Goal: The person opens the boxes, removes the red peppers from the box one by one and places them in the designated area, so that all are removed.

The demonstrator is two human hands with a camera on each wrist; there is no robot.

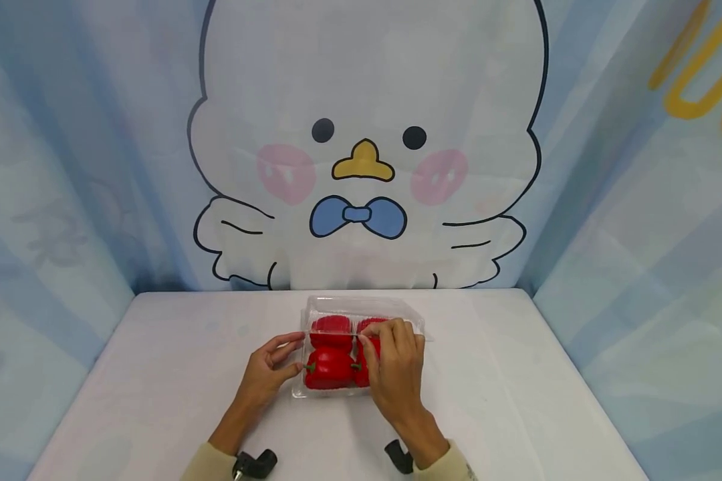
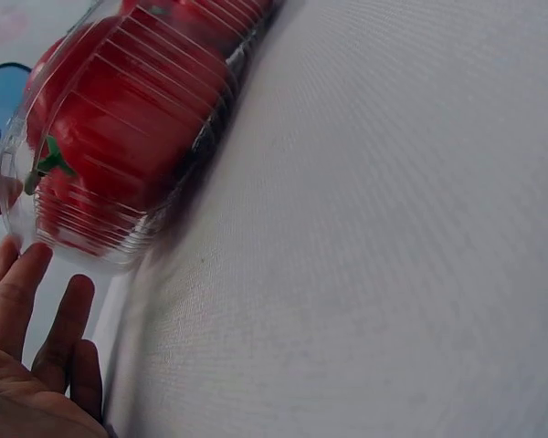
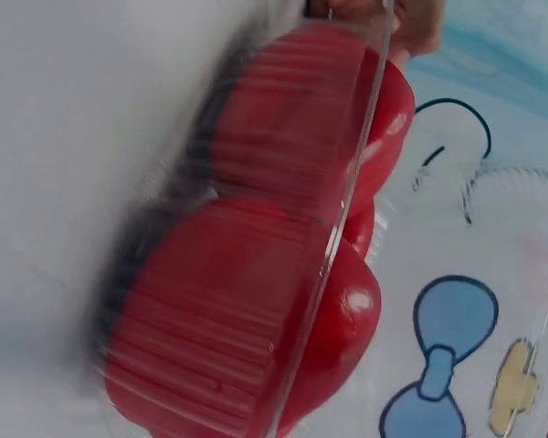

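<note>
A clear plastic clamshell box (image 1: 299, 393) holds several red bell peppers (image 1: 329, 367) with green stems. Its hinged lid (image 1: 361, 306) is raised at the far side, and its front edge crosses over the back peppers. My left hand (image 1: 267, 371) touches the box's left side with thumb and fingers spread; in the left wrist view its fingertips (image 2: 36, 255) meet the rim. Above the right part of the box, my right hand (image 1: 397, 364) pinches the lid's front edge, covering part of the right-hand peppers. The right wrist view shows the red peppers (image 3: 228, 292) through the ridged wall.
The box stands on a white-covered table (image 1: 174, 361). Behind it hangs a backdrop curtain (image 1: 361, 80) with a cartoon bird, and pale blue curtains (image 1: 650, 267) flank both sides. Black wrist mounts (image 1: 255, 463) sit at the beige sleeves.
</note>
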